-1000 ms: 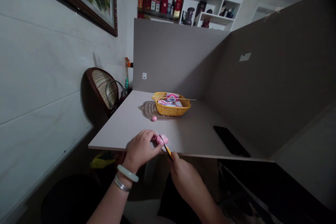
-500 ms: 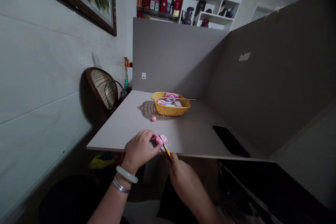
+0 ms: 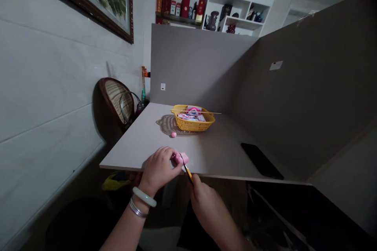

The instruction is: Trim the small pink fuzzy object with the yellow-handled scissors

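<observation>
Pink clay lump (image 3: 182,158) clamped in the left hand (image 3: 160,167) at the counter's (image 3: 132,151) front edge, black-bladed yellow-handled cutter (image 3: 187,171) pinched in the right hand (image 3: 206,210), its tip touching the lump, smooth pink ball (image 3: 173,135) farther back.

We see a yellow plastic basket (image 3: 193,124) on the desk (image 3: 129,151), a black smartphone (image 3: 260,160) lying right of it, and white shelves (image 3: 212,4) beyond the grey partition (image 3: 188,66)

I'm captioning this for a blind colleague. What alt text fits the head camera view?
At a table edge, the left hand holds a pink lump while the right hand holds a yellow-handled tool, its dark tip at the lump. Farther back are a yellow basket of packets, a small pink ball and a black phone.
</observation>
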Motion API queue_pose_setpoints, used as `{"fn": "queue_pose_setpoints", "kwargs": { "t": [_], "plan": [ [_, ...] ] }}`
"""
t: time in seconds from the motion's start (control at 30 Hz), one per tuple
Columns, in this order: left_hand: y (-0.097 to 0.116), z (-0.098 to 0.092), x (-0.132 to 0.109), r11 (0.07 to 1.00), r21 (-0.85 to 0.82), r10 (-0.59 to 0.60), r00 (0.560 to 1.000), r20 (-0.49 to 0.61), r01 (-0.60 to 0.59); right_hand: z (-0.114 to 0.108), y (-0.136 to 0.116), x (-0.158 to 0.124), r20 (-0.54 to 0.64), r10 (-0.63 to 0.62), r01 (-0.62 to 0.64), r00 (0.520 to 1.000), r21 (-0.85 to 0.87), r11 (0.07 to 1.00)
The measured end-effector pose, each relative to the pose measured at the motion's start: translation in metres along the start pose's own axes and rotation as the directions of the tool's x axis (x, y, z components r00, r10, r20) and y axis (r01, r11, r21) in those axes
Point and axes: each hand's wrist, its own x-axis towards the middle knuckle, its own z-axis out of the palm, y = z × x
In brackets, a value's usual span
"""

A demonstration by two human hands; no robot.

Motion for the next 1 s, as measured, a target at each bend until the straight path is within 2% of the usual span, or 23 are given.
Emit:
{"fn": "queue_pose_setpoints", "kwargs": {
  "t": [0.13, 0.37, 0.6, 0.87, 1.0],
  "plan": [
    [-0.002, 0.003, 0.0, 1.0, 0.014, -0.014, 1.0, -0.013, 0.014, 0.004, -0.003, 0.005, -0.016, -0.013, 0.013, 1.0, 0.016, 1.0],
    [0.0, 0.001, 0.0, 1.0, -0.005, -0.019, 1.0, -0.007, 0.019, 0.012, 0.01, -0.018, 0.055, 0.043, -0.042, 0.998, -0.036, 0.998],
    [0.0, 0.001, 0.001, 1.0, -0.008, -0.015, 1.0, -0.003, 0.015, 0.0, -0.004, 0.005, -0.008, -0.024, 0.023, 1.0, -0.018, 1.0],
    [-0.002, 0.001, -0.001, 1.0, -0.014, -0.027, 1.0, 0.016, 0.027, 0.015, 0.011, -0.022, 0.07, 0.048, -0.05, 0.996, 0.019, 0.999],
    [0.0, 0.0, 0.001, 1.0, -0.001, -0.021, 1.0, 0.018, 0.021, 0.004, 0.002, -0.007, 0.017, 0.005, -0.005, 1.0, -0.005, 1.0]
  ]
}}
